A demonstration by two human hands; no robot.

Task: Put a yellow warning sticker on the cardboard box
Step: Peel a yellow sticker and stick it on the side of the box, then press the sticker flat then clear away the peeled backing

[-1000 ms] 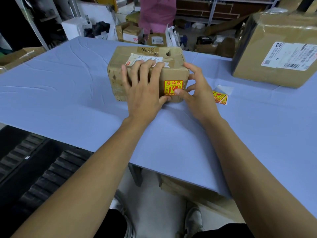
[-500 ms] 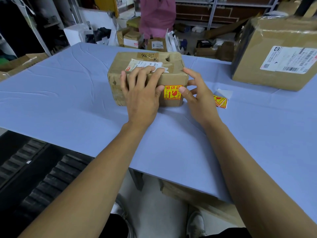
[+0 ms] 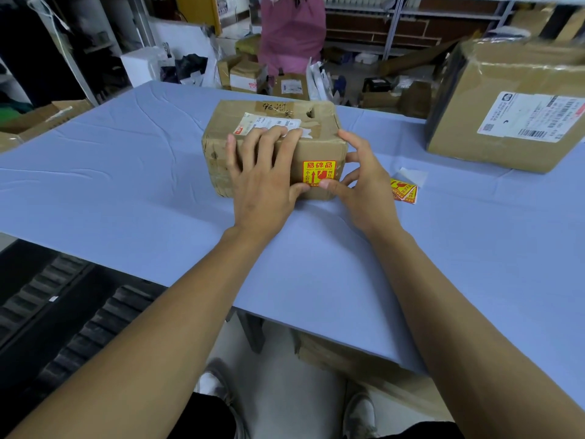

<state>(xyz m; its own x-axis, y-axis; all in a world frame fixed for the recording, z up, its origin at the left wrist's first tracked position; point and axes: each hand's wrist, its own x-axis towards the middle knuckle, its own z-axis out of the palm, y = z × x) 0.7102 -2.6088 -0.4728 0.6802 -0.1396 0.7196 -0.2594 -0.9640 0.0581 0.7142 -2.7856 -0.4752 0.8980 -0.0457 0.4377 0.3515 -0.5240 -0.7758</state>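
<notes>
The box [image 3: 272, 134] sits on the blue table [image 3: 126, 191], and the sticker [image 3: 319, 173] is stuck on its near face at the right. The left hand [image 3: 266, 182] lies flat over the box's front edge, fingers straight. The right hand [image 3: 364, 188], fingers spread and relaxed, presses its thumb on the sticker's lower edge; spare stickers [image 3: 403, 191] lie just right.

The left hand [image 3: 262, 182] hides part of the cardboard box's [image 3: 319, 147] front; the label [image 3: 269, 123] print is unreadable.

A yellow warning sticker [image 3: 319, 173] sits seemingly flat on the worn cardboard box's [image 3: 272, 122] near face.
</notes>
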